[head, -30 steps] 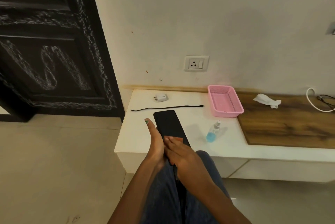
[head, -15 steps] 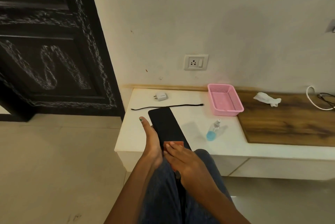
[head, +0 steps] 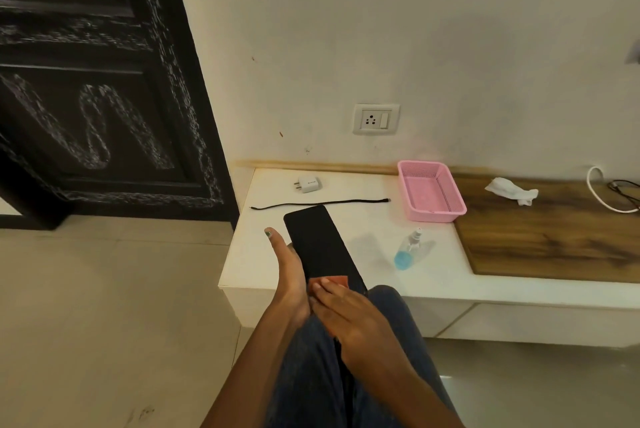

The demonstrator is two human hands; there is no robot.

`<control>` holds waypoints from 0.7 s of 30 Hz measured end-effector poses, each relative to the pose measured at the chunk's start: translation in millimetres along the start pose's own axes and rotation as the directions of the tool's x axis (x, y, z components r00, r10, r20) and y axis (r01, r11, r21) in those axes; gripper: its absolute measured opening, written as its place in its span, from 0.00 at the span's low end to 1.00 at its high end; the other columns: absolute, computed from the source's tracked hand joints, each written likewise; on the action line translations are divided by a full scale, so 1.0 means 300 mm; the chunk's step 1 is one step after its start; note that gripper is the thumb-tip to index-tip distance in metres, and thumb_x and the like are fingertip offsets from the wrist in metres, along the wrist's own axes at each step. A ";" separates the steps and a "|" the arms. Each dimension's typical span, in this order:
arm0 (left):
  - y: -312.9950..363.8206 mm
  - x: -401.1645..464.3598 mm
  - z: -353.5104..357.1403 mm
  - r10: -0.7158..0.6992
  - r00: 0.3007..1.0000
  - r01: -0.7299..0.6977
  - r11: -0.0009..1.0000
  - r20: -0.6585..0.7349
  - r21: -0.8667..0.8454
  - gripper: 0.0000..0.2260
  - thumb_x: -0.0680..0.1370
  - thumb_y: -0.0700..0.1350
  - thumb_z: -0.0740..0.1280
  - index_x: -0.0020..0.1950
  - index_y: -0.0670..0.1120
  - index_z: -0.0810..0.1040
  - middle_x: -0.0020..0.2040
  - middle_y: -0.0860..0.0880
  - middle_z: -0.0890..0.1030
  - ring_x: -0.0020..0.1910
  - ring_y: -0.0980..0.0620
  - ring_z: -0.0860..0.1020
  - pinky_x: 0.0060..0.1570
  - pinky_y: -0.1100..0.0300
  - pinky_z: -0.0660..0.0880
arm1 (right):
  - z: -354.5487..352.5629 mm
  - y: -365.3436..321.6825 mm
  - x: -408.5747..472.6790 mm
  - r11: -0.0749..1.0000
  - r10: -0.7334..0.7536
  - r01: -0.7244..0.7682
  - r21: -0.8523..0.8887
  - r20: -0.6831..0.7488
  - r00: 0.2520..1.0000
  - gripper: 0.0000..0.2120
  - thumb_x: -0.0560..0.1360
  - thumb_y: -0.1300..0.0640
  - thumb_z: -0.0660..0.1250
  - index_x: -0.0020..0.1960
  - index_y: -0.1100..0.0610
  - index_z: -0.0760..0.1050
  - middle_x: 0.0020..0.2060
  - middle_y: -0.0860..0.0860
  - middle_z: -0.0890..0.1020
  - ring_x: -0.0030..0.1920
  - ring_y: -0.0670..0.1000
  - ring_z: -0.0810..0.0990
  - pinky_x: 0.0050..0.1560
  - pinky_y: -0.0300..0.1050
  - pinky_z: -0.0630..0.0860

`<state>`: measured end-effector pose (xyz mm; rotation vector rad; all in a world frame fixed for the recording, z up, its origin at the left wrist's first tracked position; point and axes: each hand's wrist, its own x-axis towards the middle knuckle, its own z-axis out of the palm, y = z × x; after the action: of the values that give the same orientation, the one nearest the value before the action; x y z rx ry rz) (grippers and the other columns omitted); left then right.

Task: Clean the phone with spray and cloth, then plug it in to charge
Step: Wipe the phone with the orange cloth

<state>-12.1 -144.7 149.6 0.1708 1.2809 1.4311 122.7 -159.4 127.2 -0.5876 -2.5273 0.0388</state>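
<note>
- Phone [head: 322, 247]: a dark slab held above the near left part of the white table [head: 346, 220], cradled in the left hand [head: 287, 275]. The thumb lies straight along its left edge; the fingers underneath are hidden, so how firmly it is held cannot be told. A loose hold could let it slip to the floor.
- Cloth [head: 334, 280]: an orange pad pressed on the phone's near end by the flat, straight fingers of the right hand [head: 349, 315]. A hard push towards the far end could lever the phone out of the supporting palm.
- Spray bottle [head: 408, 249]: lying on the table to the right, near the front edge. A careless elbow might roll it off.
- Cable [head: 320, 204] and charger [head: 308, 183]: lying apart at the far side, below the wall socket [head: 375, 119]. Plugging in while the port is damp would risk a fault.
- Pink basket [head: 450, 185]: far right, clear of the work.
</note>
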 end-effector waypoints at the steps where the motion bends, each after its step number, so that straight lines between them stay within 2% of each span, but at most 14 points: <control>1: -0.003 0.001 -0.005 -0.001 1.000 0.001 1.000 -0.005 -0.004 0.36 0.71 0.73 0.39 0.68 0.54 0.67 0.50 0.53 0.79 0.45 0.52 0.79 0.35 0.60 0.77 | -0.004 0.006 -0.001 1.000 -0.011 0.011 0.000 0.004 1.000 0.15 0.69 0.59 0.65 0.54 0.56 0.81 0.55 0.50 0.83 0.57 0.50 0.80 0.55 0.46 0.76; 2: -0.002 0.001 -0.009 0.001 1.000 -0.001 1.000 -0.006 -0.021 0.36 0.72 0.73 0.40 0.68 0.54 0.67 0.52 0.52 0.79 0.45 0.52 0.78 0.37 0.59 0.78 | -0.011 0.020 -0.004 1.000 -0.015 0.015 -0.006 0.007 1.000 0.16 0.67 0.61 0.68 0.54 0.56 0.81 0.55 0.50 0.83 0.57 0.50 0.80 0.56 0.46 0.76; 3: -0.002 0.004 -0.016 0.006 1.000 -0.006 0.999 0.000 -0.041 0.37 0.72 0.74 0.40 0.69 0.54 0.66 0.56 0.51 0.78 0.46 0.52 0.77 0.44 0.57 0.77 | -0.019 0.037 -0.009 1.000 -0.005 0.005 -0.004 0.012 1.000 0.18 0.64 0.64 0.72 0.54 0.57 0.81 0.56 0.51 0.82 0.58 0.51 0.80 0.57 0.48 0.75; 5: 0.001 0.006 -0.025 0.012 1.000 -0.010 0.998 0.026 -0.066 0.39 0.71 0.74 0.40 0.72 0.53 0.65 0.65 0.48 0.75 0.50 0.52 0.76 0.54 0.52 0.70 | -0.035 0.077 -0.020 1.000 0.026 -0.026 0.003 0.001 1.000 0.22 0.60 0.68 0.73 0.54 0.59 0.81 0.56 0.52 0.82 0.58 0.52 0.80 0.58 0.47 0.75; 7: 0.003 0.002 -0.028 0.008 0.999 -0.005 0.997 0.046 -0.076 0.40 0.71 0.75 0.40 0.74 0.54 0.63 0.70 0.48 0.71 0.60 0.48 0.74 0.60 0.49 0.67 | -0.054 0.106 -0.022 0.998 0.060 -0.060 0.000 -0.051 0.997 0.21 0.61 0.69 0.71 0.53 0.60 0.81 0.55 0.53 0.82 0.57 0.54 0.80 0.56 0.48 0.76; 9: 0.004 0.003 -0.028 -0.002 0.999 0.008 0.995 0.054 -0.098 0.40 0.70 0.75 0.40 0.76 0.55 0.60 0.72 0.48 0.69 0.68 0.45 0.69 0.64 0.47 0.65 | -0.063 0.111 -0.017 0.995 0.096 -0.096 0.004 -0.068 0.993 0.21 0.61 0.71 0.74 0.53 0.61 0.81 0.55 0.54 0.82 0.57 0.55 0.80 0.54 0.52 0.78; 11: 0.003 0.002 -0.021 -0.022 0.998 0.029 0.992 0.054 -0.127 0.40 0.70 0.76 0.40 0.76 0.56 0.59 0.73 0.48 0.68 0.70 0.44 0.68 0.64 0.46 0.64 | -0.057 0.092 -0.007 0.993 0.115 -0.116 -0.027 -0.037 0.993 0.25 0.56 0.72 0.78 0.52 0.62 0.82 0.54 0.55 0.83 0.56 0.57 0.81 0.53 0.54 0.77; 13: -0.003 -0.003 -0.010 -0.046 0.996 0.055 0.991 0.074 -0.124 0.41 0.69 0.76 0.40 0.76 0.57 0.59 0.71 0.48 0.71 0.68 0.45 0.70 0.65 0.46 0.65 | -0.044 0.058 0.010 0.994 0.097 -0.096 -0.042 0.003 0.995 0.27 0.55 0.71 0.79 0.53 0.62 0.81 0.55 0.55 0.83 0.56 0.56 0.81 0.53 0.54 0.77; 15: -0.015 -0.015 0.001 -0.066 0.993 0.075 0.993 0.101 -0.094 0.41 0.68 0.77 0.41 0.75 0.57 0.59 0.61 0.48 0.78 0.59 0.47 0.76 0.56 0.50 0.72 | -0.036 0.034 0.035 0.998 0.062 -0.062 -0.013 0.025 0.998 0.24 0.58 0.68 0.78 0.54 0.60 0.81 0.55 0.54 0.82 0.57 0.55 0.80 0.53 0.53 0.77; 17: -0.026 -0.028 0.006 -0.090 0.988 0.102 0.991 0.129 -0.091 0.43 0.67 0.78 0.43 0.75 0.57 0.61 0.55 0.48 0.80 0.54 0.48 0.79 0.49 0.53 0.74 | -0.038 0.032 0.062 0.999 0.043 -0.043 -0.002 0.019 0.999 0.22 0.60 0.65 0.77 0.54 0.60 0.81 0.55 0.54 0.83 0.57 0.54 0.80 0.54 0.52 0.77; 21: -0.029 -0.033 -0.002 -0.076 0.972 0.105 0.987 0.224 -0.121 0.44 0.62 0.79 0.47 0.70 0.56 0.69 0.61 0.47 0.80 0.59 0.50 0.77 0.53 0.53 0.72 | -0.046 0.093 0.107 0.994 0.089 -0.089 0.058 0.008 0.996 0.24 0.59 0.74 0.72 0.54 0.63 0.80 0.55 0.58 0.82 0.57 0.58 0.80 0.54 0.57 0.76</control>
<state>-3.9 -154.9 148.3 0.1733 0.9984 1.3734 116.4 -122.2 151.1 -0.6773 -2.4946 0.1463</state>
